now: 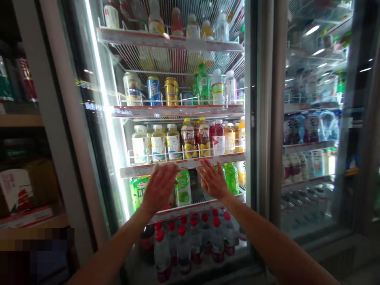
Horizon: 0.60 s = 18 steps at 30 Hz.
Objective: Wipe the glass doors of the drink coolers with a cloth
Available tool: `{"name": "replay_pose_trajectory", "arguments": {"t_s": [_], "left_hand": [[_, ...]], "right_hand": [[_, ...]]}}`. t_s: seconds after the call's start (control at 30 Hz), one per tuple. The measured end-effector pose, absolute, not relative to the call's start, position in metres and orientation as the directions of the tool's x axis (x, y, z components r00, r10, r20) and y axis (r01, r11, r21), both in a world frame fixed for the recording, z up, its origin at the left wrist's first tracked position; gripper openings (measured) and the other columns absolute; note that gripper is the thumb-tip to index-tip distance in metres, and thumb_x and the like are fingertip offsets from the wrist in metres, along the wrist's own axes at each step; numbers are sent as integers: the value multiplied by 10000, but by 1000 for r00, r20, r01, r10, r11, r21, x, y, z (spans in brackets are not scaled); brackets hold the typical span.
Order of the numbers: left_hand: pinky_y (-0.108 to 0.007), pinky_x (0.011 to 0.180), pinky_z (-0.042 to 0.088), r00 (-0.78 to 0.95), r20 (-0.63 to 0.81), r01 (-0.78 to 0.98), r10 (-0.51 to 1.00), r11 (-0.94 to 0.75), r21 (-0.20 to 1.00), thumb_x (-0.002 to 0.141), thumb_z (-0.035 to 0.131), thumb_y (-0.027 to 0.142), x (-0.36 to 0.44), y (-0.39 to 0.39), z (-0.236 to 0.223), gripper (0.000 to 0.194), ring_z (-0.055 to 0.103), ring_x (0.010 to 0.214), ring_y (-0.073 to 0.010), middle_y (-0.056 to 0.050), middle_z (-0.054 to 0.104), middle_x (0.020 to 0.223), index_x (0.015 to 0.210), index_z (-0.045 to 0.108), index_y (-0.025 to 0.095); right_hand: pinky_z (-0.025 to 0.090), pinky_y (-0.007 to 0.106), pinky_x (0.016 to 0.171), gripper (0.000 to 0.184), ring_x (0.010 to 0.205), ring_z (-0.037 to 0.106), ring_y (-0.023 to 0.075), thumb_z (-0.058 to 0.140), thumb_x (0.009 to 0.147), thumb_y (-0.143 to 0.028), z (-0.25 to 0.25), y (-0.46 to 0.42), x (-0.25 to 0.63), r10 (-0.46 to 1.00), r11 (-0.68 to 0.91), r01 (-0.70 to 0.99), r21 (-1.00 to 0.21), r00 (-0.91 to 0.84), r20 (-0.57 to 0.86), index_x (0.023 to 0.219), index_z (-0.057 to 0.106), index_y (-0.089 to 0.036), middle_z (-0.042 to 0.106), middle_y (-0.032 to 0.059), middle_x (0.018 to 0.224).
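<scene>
Both my arms reach toward a lit drinks fridge. My left hand (160,186), a little blurred, is open with nothing in it, in front of the lower shelf's green-and-white carton (183,188). My right hand (214,180) is open too, fingers spread, near the price rail (190,163) of the shelf above; whether it touches the rail I cannot tell. Behind the rail stand tea bottles with yellow caps (189,138), pale tea bottles with white caps (158,143) and a red drink bottle (218,137). Green bottles (231,178) show beyond my right hand.
Water bottles with red caps (181,245) fill the fridge floor. Higher up stand a blue can (153,91), a gold can (171,91) and a green bottle (203,84). A metal door frame (267,118) separates a second fridge on the right. Wooden shelving (22,120) is at left.
</scene>
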<state>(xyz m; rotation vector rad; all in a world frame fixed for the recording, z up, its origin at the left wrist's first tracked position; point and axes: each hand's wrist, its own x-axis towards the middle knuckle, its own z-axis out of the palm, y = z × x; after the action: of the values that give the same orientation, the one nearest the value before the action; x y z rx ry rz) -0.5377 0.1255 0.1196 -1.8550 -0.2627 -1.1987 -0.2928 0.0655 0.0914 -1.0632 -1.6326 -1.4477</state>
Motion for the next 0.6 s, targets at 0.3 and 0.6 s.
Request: {"name": "replay_pose_trajectory", "arguments": {"t_s": [0.3,0.6], "left_hand": [[-547,1106,280,-39,994,818,-100,-575,-26,863,447,165,-592,136,122,557,309,1346,-292,-64,314,1475,1400,323,245],[-452,1130,288,580,802,606,-142,-583,-541,833,496,117,-602,132,68,641,283,1362,-228,-36,353,1450,1414,274,272]], "right_hand": [[30,482,1153,486,1406,162,184,420,832,-185,91,65,-292,161,40,909,415,-416,895,1318,429,-172,413,97,1415],[67,483,1148,437,1397,199,192,396,851,-196,90,65,-291,153,19,906,423,-420,894,1283,461,-171,448,102,1386]]}}
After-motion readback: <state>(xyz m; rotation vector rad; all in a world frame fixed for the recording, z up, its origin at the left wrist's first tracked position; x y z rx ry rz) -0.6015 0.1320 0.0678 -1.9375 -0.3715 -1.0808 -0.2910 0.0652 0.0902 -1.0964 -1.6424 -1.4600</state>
